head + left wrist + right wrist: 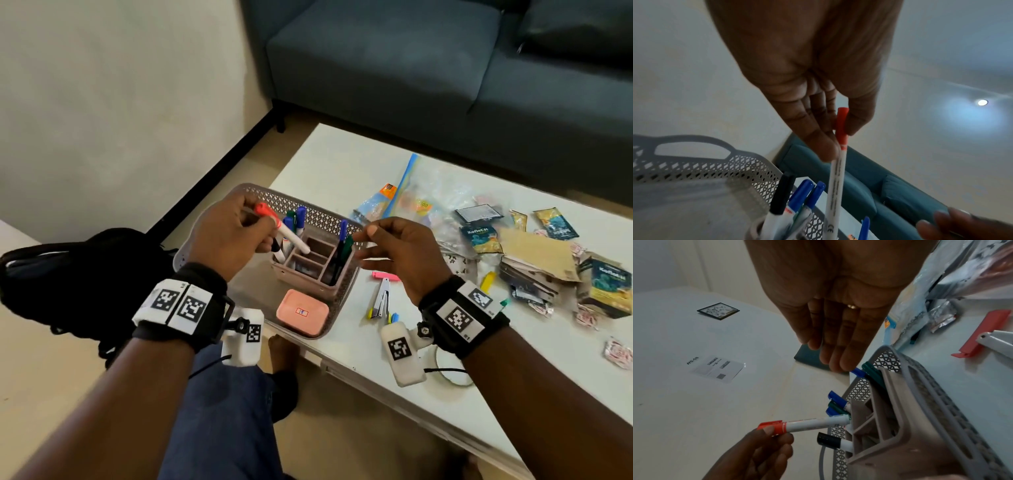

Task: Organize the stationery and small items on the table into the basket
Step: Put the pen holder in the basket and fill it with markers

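My left hand (236, 228) pinches a white marker with a red cap (291, 234) by its cap end; the marker (836, 175) slants down over the pink pen holder (310, 265). The holder stands inside the grey perforated basket (308, 210) and holds blue, green and black markers (294, 219). A pink case (302, 311) lies in the basket's near end. My right hand (394, 246) hovers open just right of the holder, fingers (838, 344) straight above a blue and a green pen (865, 371), holding nothing.
On the white table (342, 164) right of the basket lie a stapler (382, 298), a pink clip (385, 275), a yellow clip (487, 281), a zip bag (411, 192) and several snack packets (534, 260). A black bag (85, 274) sits on the floor at left; a blue sofa (445, 68) stands behind.
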### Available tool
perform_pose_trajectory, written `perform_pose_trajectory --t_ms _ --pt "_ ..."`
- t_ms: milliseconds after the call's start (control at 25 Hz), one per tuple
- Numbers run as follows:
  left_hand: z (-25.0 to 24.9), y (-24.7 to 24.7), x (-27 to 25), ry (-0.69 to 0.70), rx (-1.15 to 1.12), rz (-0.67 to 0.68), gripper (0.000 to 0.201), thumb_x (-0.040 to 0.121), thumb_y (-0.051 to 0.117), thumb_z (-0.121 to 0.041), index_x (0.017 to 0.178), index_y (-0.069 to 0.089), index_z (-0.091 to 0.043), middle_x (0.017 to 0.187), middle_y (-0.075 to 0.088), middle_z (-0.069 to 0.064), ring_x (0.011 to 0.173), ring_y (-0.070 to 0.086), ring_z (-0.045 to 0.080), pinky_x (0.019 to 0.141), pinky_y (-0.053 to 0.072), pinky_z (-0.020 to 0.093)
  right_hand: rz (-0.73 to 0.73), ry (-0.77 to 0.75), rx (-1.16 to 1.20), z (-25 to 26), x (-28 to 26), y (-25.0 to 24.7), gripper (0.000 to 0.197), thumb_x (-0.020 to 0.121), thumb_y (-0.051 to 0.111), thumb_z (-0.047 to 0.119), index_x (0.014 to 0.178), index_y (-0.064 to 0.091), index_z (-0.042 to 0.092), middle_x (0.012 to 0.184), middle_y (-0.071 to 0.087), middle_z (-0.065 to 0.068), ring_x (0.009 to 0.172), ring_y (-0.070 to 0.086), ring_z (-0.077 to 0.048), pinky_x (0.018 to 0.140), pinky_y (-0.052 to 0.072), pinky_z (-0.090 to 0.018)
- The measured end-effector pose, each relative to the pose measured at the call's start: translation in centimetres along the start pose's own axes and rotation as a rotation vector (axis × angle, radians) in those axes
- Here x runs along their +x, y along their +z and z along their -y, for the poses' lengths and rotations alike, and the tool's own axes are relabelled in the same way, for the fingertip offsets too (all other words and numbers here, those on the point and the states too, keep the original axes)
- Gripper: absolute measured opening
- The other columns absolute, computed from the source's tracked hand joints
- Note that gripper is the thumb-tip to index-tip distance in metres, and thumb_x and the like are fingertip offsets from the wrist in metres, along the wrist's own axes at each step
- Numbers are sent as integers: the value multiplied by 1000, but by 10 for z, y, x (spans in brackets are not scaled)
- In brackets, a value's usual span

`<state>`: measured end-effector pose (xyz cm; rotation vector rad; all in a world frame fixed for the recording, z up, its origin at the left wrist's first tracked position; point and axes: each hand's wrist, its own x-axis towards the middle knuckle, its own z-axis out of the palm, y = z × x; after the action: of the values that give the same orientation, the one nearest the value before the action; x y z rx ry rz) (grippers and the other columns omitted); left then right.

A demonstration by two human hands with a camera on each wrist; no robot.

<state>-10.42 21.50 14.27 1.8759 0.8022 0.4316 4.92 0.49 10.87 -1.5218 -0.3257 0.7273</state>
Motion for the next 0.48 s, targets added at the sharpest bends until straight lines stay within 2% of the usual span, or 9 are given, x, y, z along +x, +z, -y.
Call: perform_pose_trajectory --t_ms 80,200,280,400,480 --pt "5 8 0 -40 58 31 7 86 69 -12 90 63 -15 75 75 9 68 74 27 72 63 48 -6 0 -30 -2 -2 -6 19 98 57 10 104 64 -7 99 73 -19 80 70 -32 74 60 -46" --pt "4 19 0 -64 146 75 7 87 67 -9 91 63 -4 72 73 12 62 72 23 71 63 46 -30 -3 -45 -5 -2 -19 18 98 57 11 102 65 -5 97 74 -17 78 69 -31 74 59 -47" --pt "3 18 1 -59 215 81 10 85 68 -14 89 65 -5 68 73 8 59 73 19 68 63 43 -54 -7 -39 -5 -1 -27 17 98 57 11 102 66 -3 97 74 -17 79 69 -31 72 59 -45" --pt "-1 6 5 -114 232 40 8 83 70 -16 84 69 -8 69 75 6 60 74 19 65 63 31 -79 -21 -31 -7 2 -38 17 98 57 11 102 66 -2 98 73 -19 79 69 -32 71 60 -42" --pt "-4 1 6 -140 259 34 8 81 70 -15 83 69 -7 67 75 4 60 74 19 68 63 33 -84 -29 -35 -9 4 -41 17 98 57 11 102 67 -2 98 73 -19 79 69 -32 72 60 -42"
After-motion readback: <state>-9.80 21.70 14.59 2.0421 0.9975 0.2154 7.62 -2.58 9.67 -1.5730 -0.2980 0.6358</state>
